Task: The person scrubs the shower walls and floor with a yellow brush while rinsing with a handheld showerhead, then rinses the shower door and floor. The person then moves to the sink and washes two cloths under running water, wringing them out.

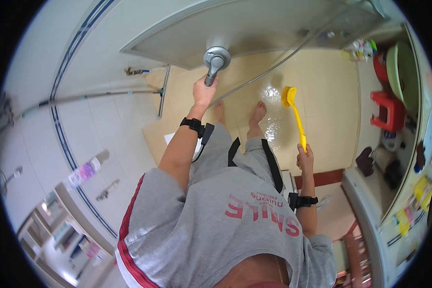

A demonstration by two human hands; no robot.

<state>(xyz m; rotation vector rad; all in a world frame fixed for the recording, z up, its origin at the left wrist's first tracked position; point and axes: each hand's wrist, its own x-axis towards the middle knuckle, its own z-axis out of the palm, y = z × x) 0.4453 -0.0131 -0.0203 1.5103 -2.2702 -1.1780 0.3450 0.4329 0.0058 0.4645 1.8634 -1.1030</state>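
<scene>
My left hand point(203, 92) grips the handle of a silver shower head point(216, 62), held out in front of me before a grey framed panel point(259, 30). A grey metal shower hose point(261, 74) stretches from near that hand towards the upper right. In my right hand point(305, 157) is the handle of a yellow long-handled scrub brush point(298, 117). Its bristled head points away from me and to the left, over the beige tiled floor point(322, 108). The floor has wet, shiny patches beside my bare feet point(258, 112). I cannot tell whether water flows from the shower head.
A floor squeegee point(161, 91) leans by the left wall, near a small valve point(135, 71). On that side are a purple-and-white bottle point(84, 172) and a wall tap point(107, 190). At right stand a red plastic stool point(390, 111), a pale green basin point(396, 72) and a dark glove point(365, 161).
</scene>
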